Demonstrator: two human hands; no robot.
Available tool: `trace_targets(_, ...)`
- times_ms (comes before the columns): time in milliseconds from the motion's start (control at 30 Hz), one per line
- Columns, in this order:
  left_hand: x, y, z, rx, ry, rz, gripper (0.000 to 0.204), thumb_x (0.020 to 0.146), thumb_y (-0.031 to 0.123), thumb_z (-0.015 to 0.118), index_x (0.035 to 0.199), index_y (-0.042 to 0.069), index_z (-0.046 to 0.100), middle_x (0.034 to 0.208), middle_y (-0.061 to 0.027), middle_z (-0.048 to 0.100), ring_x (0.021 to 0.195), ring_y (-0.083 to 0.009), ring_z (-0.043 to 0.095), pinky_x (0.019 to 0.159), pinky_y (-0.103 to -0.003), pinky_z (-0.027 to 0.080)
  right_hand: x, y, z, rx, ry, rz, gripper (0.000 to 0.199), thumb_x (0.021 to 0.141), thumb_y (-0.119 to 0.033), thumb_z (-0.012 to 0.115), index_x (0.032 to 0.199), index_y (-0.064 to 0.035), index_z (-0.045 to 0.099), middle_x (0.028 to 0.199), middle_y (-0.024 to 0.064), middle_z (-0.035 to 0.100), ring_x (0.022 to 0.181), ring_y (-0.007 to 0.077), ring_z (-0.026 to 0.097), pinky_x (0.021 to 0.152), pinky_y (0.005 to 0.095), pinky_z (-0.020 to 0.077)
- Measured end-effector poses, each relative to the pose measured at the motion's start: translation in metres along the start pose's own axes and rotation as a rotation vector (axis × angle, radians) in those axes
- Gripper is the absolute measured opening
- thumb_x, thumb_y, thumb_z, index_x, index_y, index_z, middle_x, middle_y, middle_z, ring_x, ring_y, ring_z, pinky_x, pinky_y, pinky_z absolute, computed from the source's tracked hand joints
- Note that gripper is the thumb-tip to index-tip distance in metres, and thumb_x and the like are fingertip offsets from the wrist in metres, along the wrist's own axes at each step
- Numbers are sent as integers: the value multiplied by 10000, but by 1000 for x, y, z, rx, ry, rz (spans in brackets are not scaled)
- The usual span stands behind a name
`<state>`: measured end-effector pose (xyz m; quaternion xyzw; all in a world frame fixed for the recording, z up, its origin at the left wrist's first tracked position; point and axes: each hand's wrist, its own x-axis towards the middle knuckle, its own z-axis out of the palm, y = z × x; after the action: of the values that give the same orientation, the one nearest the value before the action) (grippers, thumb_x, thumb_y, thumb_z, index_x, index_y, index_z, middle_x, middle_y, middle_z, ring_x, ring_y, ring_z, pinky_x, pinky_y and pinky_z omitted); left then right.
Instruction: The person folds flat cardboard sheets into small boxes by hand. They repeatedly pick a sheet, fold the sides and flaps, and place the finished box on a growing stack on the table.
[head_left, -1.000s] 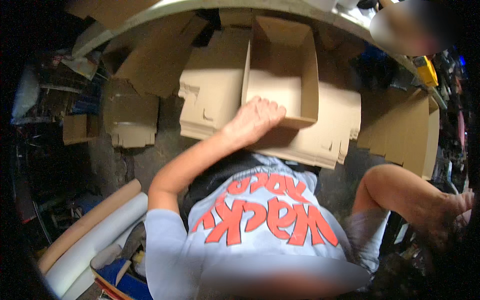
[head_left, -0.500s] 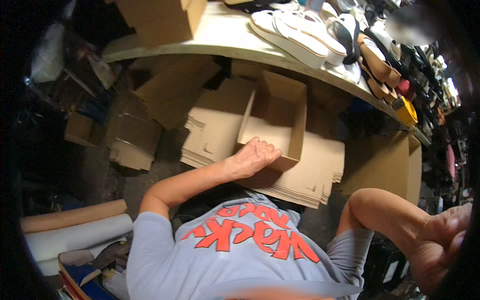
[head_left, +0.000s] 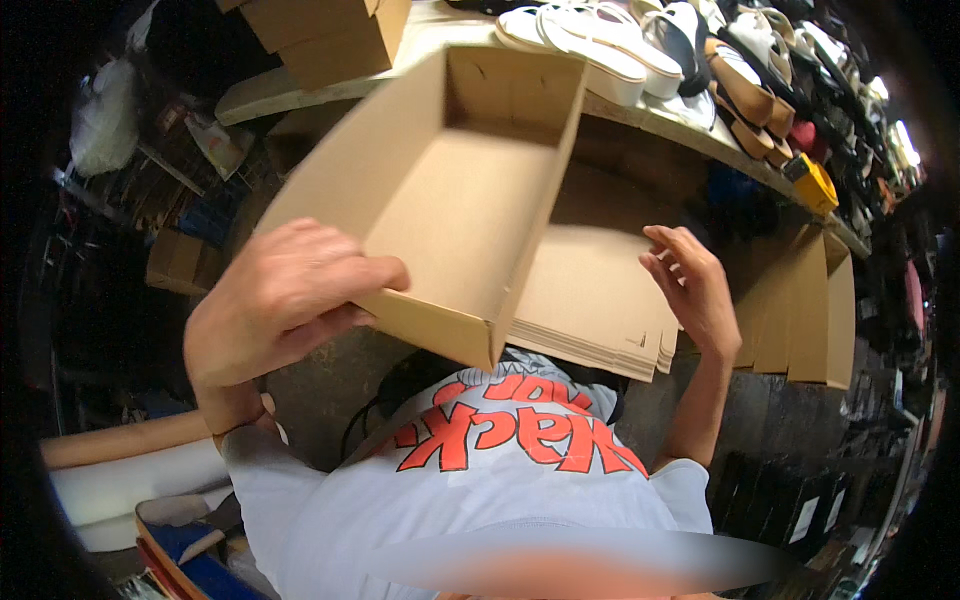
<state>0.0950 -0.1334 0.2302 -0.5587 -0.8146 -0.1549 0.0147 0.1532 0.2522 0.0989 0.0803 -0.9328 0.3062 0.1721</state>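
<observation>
An open brown cardboard box (head_left: 450, 200) is lifted and tilted in front of me, its inside bare. My left hand (head_left: 290, 290) grips the box's near left corner, thumb over the rim and fingers outside. My right hand (head_left: 692, 285) is apart from the box, fingers loosely curled with gaps between them, holding nothing. It hovers over the right edge of a stack of flat cardboard sheets (head_left: 590, 290). The raised box hides the stack's left part.
A pale workbench (head_left: 430, 30) runs along the far side, with white platform sandals (head_left: 590, 45), other shoes and a yellow tape dispenser (head_left: 812, 183). Another cardboard box (head_left: 335, 45) stands at its left. Folded cardboard (head_left: 800, 310) is at right; rolls of material (head_left: 140, 470) lie at lower left.
My left hand has raised the box off the stack, up and leftward. My right hand has come in from the far right to above the sheets.
</observation>
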Motion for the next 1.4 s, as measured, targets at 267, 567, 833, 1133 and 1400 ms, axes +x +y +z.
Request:
trace_targets(267,39,-89,-12,-15,240,-284,543,814,41,694,1335,64,546,1142,-108,648,1051,-205,613,947,-361,488,-33,122,119,-175,-268,241,161,871,-155,660,963,-23,645,945,193,642,848,358,654,762,444,521)
trace_targets(567,15,-136,-31,-3,153,-471,564,851,71,639,1394,177,532,1312,-36,613,1210,-179,544,1099,-371,389,-46,129,140,-209,-147,265,138,881,-141,628,921,-15,586,961,202,591,849,404,633,737,477,520)
trace_targets(833,31,-203,-13,295,109,-519,646,824,14,583,1393,309,504,1330,-122,586,1203,-313,557,1061,-419,422,-45,125,157,-346,-62,258,133,869,-104,622,938,-13,554,920,193,585,787,389,644,680,465,530)
trace_targets(1133,49,-220,85,736,633,-190,644,813,65,661,1422,132,464,1313,-123,525,1245,-283,473,1010,-430,364,-69,100,150,-275,-142,-51,452,875,-349,648,1173,-21,556,1233,217,542,1189,377,494,955,469,423)
trace_targets(1400,51,-108,312,5,-181,-69,784,807,524,697,1362,11,490,1482,-241,384,1380,-395,367,1139,-499,289,-91,93,154,-390,-366,-8,805,878,-572,573,1393,28,424,1490,252,355,1400,392,324,1120,545,279)
